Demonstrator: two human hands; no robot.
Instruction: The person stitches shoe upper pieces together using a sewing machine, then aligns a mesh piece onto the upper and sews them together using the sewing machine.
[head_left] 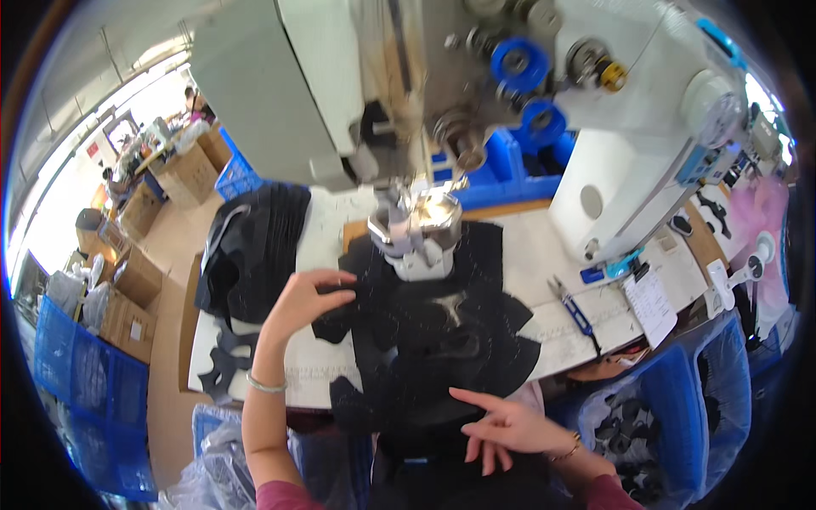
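Observation:
Black cut fabric pieces [425,340] lie overlapped on the white table, their far part under the presser foot [422,262] of a sewing machine [629,153]. At the left edge of the fabric is my left hand [308,299], thumb and fingers apart, fingertips at or just over the cloth; whether they touch is unclear. My right hand [508,427] hovers near the front edge of the fabric. Its index finger points out to the left, the other fingers hang loosely bent, and nothing shows in it. The needle point is hidden by the lit metal parts of the machine head.
A stack of black pieces [263,238] lies at left. Thread snips [576,313] and a paper sheet [650,306] lie right of the fabric. Blue bins [718,399] with black scraps stand at lower right; a blue crate [93,391] and cardboard boxes [183,174] are at left.

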